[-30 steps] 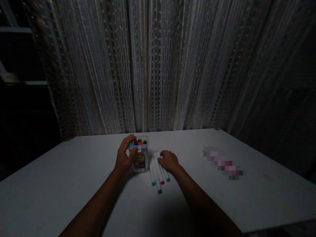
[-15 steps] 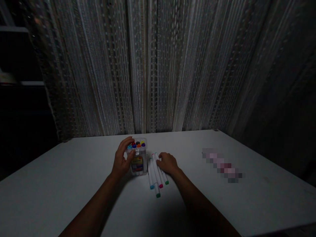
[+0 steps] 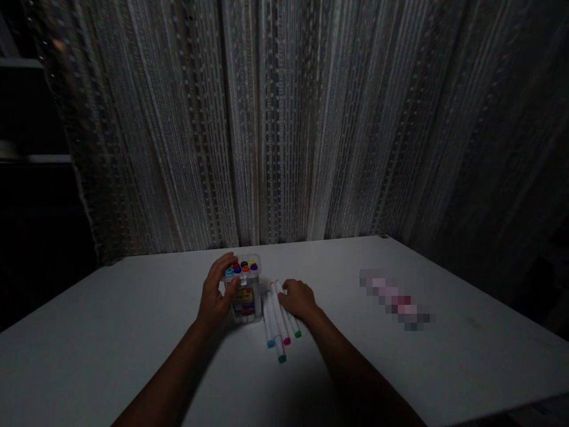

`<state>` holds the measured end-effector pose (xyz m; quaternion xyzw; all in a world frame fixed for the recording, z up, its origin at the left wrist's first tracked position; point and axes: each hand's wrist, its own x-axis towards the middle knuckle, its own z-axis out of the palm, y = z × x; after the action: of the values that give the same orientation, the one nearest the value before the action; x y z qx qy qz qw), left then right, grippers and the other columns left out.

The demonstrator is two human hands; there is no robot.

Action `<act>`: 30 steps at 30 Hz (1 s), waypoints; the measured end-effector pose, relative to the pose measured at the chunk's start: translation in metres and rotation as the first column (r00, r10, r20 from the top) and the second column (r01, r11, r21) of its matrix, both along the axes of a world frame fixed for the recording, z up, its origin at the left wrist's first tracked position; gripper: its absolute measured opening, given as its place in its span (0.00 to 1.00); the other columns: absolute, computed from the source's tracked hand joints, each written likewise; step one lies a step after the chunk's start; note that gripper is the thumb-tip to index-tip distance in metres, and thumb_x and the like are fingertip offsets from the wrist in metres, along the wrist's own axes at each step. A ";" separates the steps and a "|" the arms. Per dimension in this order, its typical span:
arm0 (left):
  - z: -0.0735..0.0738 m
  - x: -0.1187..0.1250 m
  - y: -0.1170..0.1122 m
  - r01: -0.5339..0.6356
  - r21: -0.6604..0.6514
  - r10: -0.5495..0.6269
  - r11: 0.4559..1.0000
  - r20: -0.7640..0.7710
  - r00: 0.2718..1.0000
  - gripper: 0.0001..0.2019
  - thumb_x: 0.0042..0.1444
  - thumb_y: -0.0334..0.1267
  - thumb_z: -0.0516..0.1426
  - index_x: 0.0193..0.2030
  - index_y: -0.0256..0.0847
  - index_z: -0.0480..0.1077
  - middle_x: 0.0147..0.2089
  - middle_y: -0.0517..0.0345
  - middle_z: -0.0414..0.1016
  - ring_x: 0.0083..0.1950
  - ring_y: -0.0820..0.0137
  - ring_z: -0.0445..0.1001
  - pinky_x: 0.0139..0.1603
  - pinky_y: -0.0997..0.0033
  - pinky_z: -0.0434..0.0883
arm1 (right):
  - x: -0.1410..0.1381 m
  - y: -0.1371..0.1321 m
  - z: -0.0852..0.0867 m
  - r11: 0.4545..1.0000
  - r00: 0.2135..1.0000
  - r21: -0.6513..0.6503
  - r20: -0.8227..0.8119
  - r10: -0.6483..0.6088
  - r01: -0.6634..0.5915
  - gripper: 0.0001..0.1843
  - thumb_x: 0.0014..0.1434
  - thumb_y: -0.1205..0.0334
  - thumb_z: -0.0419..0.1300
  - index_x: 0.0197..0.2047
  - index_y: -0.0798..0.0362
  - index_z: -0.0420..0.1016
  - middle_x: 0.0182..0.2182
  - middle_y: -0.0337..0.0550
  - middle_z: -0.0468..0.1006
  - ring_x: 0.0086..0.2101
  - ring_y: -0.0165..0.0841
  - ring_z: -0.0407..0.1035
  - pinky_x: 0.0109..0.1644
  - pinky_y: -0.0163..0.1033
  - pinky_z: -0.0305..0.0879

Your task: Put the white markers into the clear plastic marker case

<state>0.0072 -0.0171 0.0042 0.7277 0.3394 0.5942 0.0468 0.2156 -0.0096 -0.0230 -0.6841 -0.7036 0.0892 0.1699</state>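
Note:
My left hand (image 3: 217,290) is wrapped round the left side of a clear plastic marker case (image 3: 256,296), thumb in front and fingers over the top. The case stands upright on the table, with several colourful marker caps showing at its top and a printed label on its front. Just right of it lie several white markers (image 3: 276,317) with blue, pink and green ends pointing toward me. My right hand (image 3: 300,298) rests at their right side, its fingers curled onto the far part of the green-ended marker (image 3: 293,325). The fingertips are partly hidden.
A white table (image 3: 146,320) spreads under everything. On its right lies a pixelated pinkish, long object (image 3: 393,296). A patterned, striped curtain (image 3: 267,130) hangs behind the far edge, and dark shelving (image 3: 35,159) stands at the left.
The view has shifted slightly, so everything sits a little lower and further left. Both hands keep their places at the case and the markers.

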 end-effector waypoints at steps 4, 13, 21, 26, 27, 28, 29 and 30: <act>0.000 0.000 0.000 0.009 0.000 -0.009 1.000 0.003 1.000 0.18 0.57 0.48 0.50 0.51 0.41 0.64 0.55 0.47 0.65 0.59 0.59 0.62 0.59 0.53 0.60 | 0.000 0.000 -0.001 1.000 1.000 0.017 -0.007 -0.001 0.001 0.16 0.53 0.58 0.53 0.42 0.54 0.74 0.41 0.51 0.78 0.42 0.40 0.72 0.41 0.39 0.62; 0.000 0.000 0.000 -0.001 0.008 0.001 1.000 -0.004 1.000 0.18 0.57 0.47 0.51 0.51 0.41 0.64 0.55 0.47 0.65 0.58 0.58 0.63 0.58 0.54 0.62 | -0.001 0.000 -0.001 1.000 1.000 0.009 -0.007 -0.008 0.008 0.16 0.53 0.58 0.53 0.43 0.54 0.74 0.41 0.50 0.78 0.42 0.40 0.72 0.41 0.39 0.62; 0.001 0.000 -0.001 0.008 0.028 -0.008 1.000 -0.011 1.000 0.17 0.57 0.46 0.51 0.50 0.40 0.64 0.54 0.47 0.65 0.58 0.58 0.63 0.58 0.55 0.62 | 0.000 -0.001 0.000 1.000 1.000 -0.009 -0.002 0.004 -0.004 0.17 0.54 0.58 0.53 0.44 0.54 0.74 0.42 0.49 0.78 0.43 0.39 0.71 0.41 0.38 0.62; 0.002 0.001 -0.001 0.001 0.044 -0.001 0.999 -0.003 1.000 0.17 0.57 0.46 0.51 0.50 0.40 0.64 0.54 0.47 0.65 0.57 0.59 0.64 0.57 0.54 0.63 | 0.001 -0.001 0.001 1.000 1.000 0.002 -0.006 0.007 -0.007 0.17 0.54 0.57 0.53 0.44 0.54 0.74 0.42 0.49 0.78 0.43 0.39 0.71 0.42 0.38 0.62; 0.002 0.001 -0.001 0.001 0.055 -0.001 0.999 -0.003 1.000 0.17 0.57 0.45 0.51 0.50 0.40 0.64 0.54 0.47 0.66 0.57 0.59 0.64 0.57 0.54 0.63 | 0.001 -0.001 0.002 1.000 1.000 -0.004 -0.005 0.007 -0.007 0.17 0.54 0.57 0.53 0.44 0.54 0.74 0.42 0.49 0.78 0.43 0.39 0.71 0.42 0.38 0.62; 0.002 0.002 -0.001 0.002 0.065 -0.001 0.998 -0.004 1.000 0.17 0.57 0.45 0.50 0.50 0.40 0.64 0.53 0.47 0.66 0.57 0.59 0.64 0.57 0.55 0.63 | 0.000 -0.001 0.003 1.000 1.000 -0.009 -0.004 0.007 -0.007 0.17 0.54 0.58 0.53 0.44 0.54 0.74 0.41 0.49 0.78 0.42 0.39 0.71 0.42 0.38 0.62; 0.002 0.002 -0.001 0.000 0.074 0.000 0.997 -0.006 1.000 0.16 0.57 0.45 0.50 0.50 0.40 0.64 0.53 0.47 0.66 0.57 0.59 0.64 0.57 0.55 0.63 | 0.000 -0.001 0.004 1.000 1.000 -0.014 -0.003 0.010 -0.010 0.17 0.54 0.58 0.53 0.44 0.54 0.74 0.41 0.49 0.78 0.42 0.39 0.71 0.42 0.38 0.62; 0.002 0.002 -0.001 -0.002 0.080 0.003 0.997 -0.007 1.000 0.16 0.58 0.44 0.50 0.50 0.40 0.64 0.53 0.47 0.66 0.57 0.59 0.64 0.57 0.55 0.63 | 0.000 -0.002 0.005 1.000 1.000 -0.017 -0.002 0.012 -0.012 0.17 0.54 0.58 0.53 0.45 0.54 0.74 0.41 0.49 0.78 0.42 0.39 0.71 0.42 0.38 0.62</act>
<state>0.0096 -0.0181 0.0066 0.7306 0.3164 0.6049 0.0156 0.2159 -0.0114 -0.0184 -0.6813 -0.7068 0.0967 0.1643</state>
